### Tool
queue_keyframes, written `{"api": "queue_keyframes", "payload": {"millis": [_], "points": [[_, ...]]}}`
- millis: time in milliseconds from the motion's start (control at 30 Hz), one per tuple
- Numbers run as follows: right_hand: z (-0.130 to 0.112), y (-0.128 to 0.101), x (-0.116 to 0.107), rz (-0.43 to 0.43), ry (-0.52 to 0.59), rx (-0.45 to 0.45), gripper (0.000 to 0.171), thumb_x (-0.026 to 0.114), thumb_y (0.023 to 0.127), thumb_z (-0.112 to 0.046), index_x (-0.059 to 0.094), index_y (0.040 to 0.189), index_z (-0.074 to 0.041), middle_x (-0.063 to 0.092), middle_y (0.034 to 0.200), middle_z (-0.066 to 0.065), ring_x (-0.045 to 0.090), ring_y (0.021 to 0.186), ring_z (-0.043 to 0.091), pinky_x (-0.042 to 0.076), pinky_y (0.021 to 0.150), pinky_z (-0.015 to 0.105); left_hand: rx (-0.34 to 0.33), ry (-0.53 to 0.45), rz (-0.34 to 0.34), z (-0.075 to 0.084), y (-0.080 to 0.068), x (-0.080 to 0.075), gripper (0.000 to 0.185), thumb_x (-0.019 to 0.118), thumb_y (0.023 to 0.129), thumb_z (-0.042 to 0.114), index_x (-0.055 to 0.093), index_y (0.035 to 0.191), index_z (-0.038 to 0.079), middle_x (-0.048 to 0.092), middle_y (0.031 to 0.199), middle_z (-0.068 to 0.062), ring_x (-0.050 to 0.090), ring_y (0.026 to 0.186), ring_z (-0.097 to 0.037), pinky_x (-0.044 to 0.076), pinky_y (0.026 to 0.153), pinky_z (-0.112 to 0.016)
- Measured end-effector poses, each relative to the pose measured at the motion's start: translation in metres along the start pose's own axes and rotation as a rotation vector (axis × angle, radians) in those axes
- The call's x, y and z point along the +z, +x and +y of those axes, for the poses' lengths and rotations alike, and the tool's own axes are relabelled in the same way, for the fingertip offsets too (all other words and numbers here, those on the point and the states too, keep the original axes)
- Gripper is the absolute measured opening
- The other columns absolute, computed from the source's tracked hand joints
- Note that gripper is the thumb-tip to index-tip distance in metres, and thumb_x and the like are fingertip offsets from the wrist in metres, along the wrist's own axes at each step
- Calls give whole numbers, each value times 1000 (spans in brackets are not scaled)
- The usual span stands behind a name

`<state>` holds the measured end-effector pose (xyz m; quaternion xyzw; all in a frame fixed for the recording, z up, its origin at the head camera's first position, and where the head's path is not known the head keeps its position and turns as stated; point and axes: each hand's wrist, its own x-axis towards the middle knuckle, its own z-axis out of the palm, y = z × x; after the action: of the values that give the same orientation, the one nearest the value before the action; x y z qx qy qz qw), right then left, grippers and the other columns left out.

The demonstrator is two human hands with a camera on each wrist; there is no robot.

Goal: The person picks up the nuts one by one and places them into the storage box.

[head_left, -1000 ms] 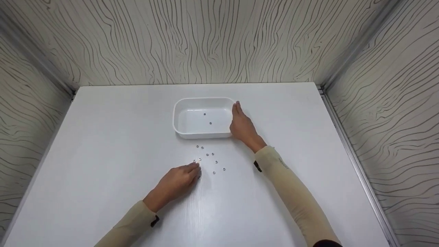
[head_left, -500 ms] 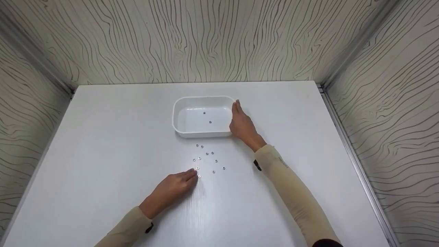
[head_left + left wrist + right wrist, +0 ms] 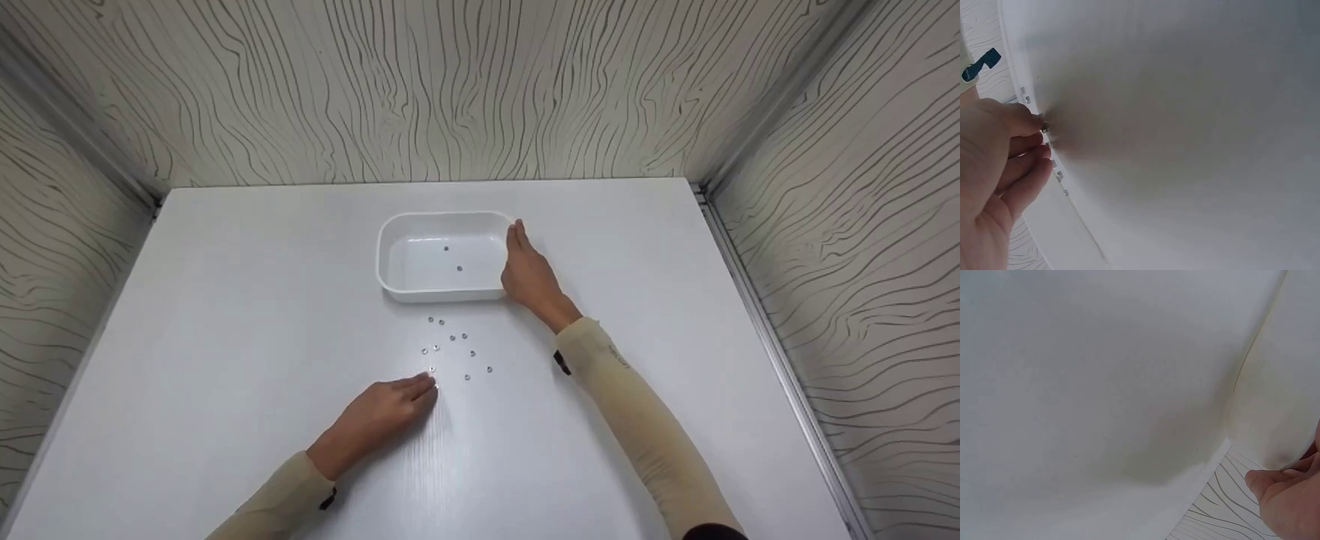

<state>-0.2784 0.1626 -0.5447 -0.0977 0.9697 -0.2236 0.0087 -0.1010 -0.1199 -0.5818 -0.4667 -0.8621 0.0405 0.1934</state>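
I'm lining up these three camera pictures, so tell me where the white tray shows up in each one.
Head: the white tray sits at the middle of the table, with the right hand against its right wall.
Left wrist: not in it; only the left hand and small metal nuts.
Right wrist: apparently the white surface at the right edge, beside the fingers; hard to be sure.
Shared landmark: the white table.

We see our two forearms, both in beige sleeves, reaching forward from the lower edge of the head view. Our left hand point(image 3: 382, 414) lies low and palm down, fingers close together and gently bent, their tips pointing forward and to the right. Our right arm stretches farther ahead, angled toward the left. Our right hand point(image 3: 529, 274) stands on its edge, fingers straight and together, pointing away from us, thumb tucked out of sight.
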Motion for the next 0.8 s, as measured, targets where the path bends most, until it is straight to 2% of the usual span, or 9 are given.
{"api": "queue_keyframes", "payload": {"millis": [100, 200, 367, 600, 800], "points": [[0, 1, 0, -9, 7, 15, 61, 41, 108, -6, 20, 164, 7, 14, 175, 23, 45, 152, 39, 41, 126, 46, 25, 15, -13, -1, 1, -1, 42, 89, 76, 1, 78, 114, 11, 81, 117, -1, 78, 106, -12, 65, 81, -24], [0, 2, 1, -12, -8, 14, 61, 41, 107, -5, 20, 163, 8, 15, 175, 24, 43, 153, 38, 44, 124, 45, 39, 29, -27, -1, 2, -1, 39, 89, 77, 1, 79, 113, 12, 81, 115, 0, 78, 105, -11, 65, 80, -23], [1, 3, 0, -14, -27, 11, 62, 41, 106, -3, 20, 163, 9, 16, 174, 26, 35, 157, 37, 46, 122, 43, 42, 42, -40, -1, 2, -2, 38, 89, 77, 2, 79, 112, 12, 81, 115, 2, 78, 104, -9, 65, 78, -23], [0, 3, -1, -13, -21, 9, 61, 42, 107, -5, 21, 163, 9, 16, 175, 25, 32, 159, 36, 43, 124, 44, 47, 38, -15, -2, 4, -3, 36, 90, 75, 1, 80, 108, 12, 82, 111, 1, 78, 101, -9, 65, 74, -24], [0, 1, -1, -8, -18, 6, 61, 41, 107, -6, 20, 163, 9, 16, 175, 25, 35, 157, 38, 45, 123, 45, 60, 66, -13, -3, 5, -3, 35, 91, 74, 2, 81, 107, 12, 81, 108, 3, 78, 96, -8, 64, 71, -23]]}}
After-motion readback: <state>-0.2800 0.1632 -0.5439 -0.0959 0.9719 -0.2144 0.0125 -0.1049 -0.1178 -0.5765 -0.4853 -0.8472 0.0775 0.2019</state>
